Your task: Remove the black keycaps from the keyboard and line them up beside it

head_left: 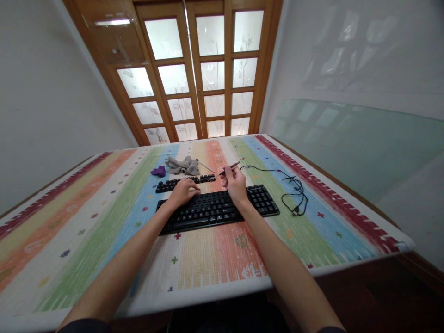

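A black keyboard (208, 213) lies slightly askew on the table, with keycaps off along its far row. My left hand (184, 190) is at its far left edge, fingers curled over that edge and thumb near the top face. Just above the keyboard's far side, my right hand (235, 184) pinches a slim, pen-like brown tool (235, 164); its dark lower end points left, and its exact kind is unclear. Behind the keyboard, loose black keycaps (170, 185) stand in rows, partly hidden by my left hand.
Beyond the keycaps lie a crumpled grey cloth (183, 165), a small purple cloth (158, 171) and a thin rod (205, 165). The keyboard's black cable (294, 187) coils at right, ending in a USB plug (295, 211). A striped tablecloth (114, 222) covers the table.
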A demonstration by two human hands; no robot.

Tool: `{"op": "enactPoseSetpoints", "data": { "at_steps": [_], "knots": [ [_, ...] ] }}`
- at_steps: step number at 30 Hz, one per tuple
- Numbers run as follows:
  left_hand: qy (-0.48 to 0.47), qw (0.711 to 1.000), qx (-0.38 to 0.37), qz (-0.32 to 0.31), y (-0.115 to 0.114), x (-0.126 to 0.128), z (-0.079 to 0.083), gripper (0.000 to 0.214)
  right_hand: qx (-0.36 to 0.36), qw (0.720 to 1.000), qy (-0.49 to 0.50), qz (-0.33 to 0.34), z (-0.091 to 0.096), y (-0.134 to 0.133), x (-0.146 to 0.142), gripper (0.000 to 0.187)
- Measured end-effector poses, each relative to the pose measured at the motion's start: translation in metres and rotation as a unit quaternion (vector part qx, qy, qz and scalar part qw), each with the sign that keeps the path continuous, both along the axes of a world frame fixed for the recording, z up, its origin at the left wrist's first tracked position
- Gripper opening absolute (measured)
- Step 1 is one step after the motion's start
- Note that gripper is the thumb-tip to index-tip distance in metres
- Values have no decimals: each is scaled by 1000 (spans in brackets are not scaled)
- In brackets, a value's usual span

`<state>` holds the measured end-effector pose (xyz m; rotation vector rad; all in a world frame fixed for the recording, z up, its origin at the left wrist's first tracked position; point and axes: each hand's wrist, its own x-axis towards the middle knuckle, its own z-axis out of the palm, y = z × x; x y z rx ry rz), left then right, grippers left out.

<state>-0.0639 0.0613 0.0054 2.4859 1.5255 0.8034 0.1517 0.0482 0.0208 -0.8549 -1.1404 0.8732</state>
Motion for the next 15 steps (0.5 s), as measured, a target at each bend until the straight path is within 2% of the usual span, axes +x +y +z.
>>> {"op": "enactPoseSetpoints", "data": {
  "at_steps": [15],
  "knots": [
    [60,997,40,10,16,5,-1,8,-4,1000,-14,5,-1,0,1,43]
  ]
}}
